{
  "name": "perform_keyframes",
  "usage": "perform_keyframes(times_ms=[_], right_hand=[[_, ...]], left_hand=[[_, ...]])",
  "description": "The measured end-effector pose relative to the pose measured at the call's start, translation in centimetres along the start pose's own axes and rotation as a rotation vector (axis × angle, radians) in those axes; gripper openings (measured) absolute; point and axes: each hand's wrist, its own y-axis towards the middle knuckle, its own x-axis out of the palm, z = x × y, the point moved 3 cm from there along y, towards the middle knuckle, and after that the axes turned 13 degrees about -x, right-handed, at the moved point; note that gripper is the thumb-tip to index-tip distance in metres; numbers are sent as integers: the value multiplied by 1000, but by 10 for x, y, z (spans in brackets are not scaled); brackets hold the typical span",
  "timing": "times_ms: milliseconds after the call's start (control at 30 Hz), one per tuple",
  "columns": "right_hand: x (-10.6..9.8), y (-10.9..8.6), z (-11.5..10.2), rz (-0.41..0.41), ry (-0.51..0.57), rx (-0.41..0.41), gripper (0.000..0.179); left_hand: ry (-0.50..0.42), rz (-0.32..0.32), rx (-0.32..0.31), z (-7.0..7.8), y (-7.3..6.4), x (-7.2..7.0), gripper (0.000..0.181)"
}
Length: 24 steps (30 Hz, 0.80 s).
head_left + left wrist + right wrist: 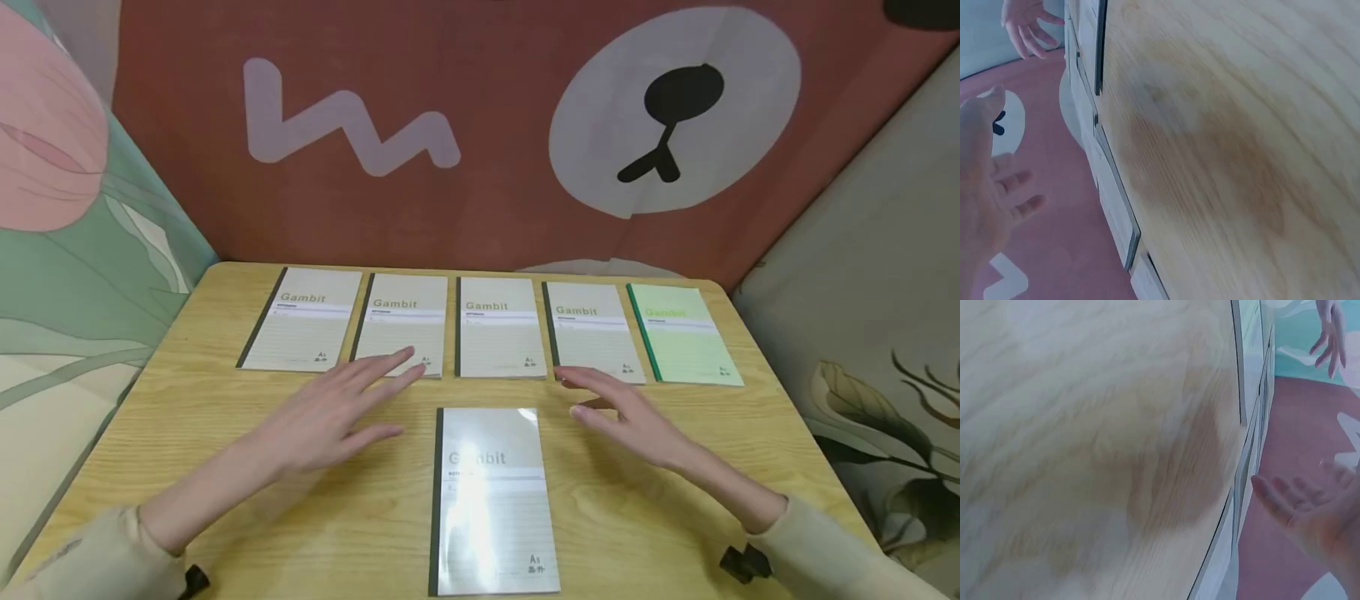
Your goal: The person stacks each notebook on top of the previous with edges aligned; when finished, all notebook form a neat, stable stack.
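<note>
In the head view a grey-white notebook (498,517) marked "Gambit", with a dark spine, lies flat near the front of the table, light glaring off its cover. My left hand (337,408) hovers to its upper left with fingers spread, overlapping the lower edge of the second notebook (408,325) in the back row. To the upper right, my right hand (622,412) is held over the table with thumb and fingers apart, close below the fourth notebook (588,329). Both wrist views show the left hand (985,181) and the right hand (1316,512) above the tabletop, holding nothing.
The back row also has a first notebook (303,321) at the left, a middle one (501,329), and a green notebook (686,333) at the right end. The wooden table (187,350) meets a reddish-brown patterned backdrop (502,217) behind, with patterned sheets at both sides.
</note>
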Motion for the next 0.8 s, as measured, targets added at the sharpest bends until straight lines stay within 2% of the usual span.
perform_keyframes(times_ms=[167,300,433,533,667,733,800], right_hand=[[8,2,2,68,218,146,48],[16,4,0,86,372,292,55],[23,7,-6,107,481,422,63],[26,10,-12,135,552,481,65],[32,13,-24,133,616,549,67],[35,14,-30,129,648,578,67],[38,15,-35,138,676,601,66]], left_hand=[[-165,-77,-123,8,5,7,71],[-275,-129,-204,12,4,15,69],[-430,-190,-315,15,6,23,64],[-566,-252,-389,17,9,31,62],[-811,-359,-499,22,11,42,61],[-923,-385,-552,26,11,47,61],[-994,-385,-590,30,11,49,61]])
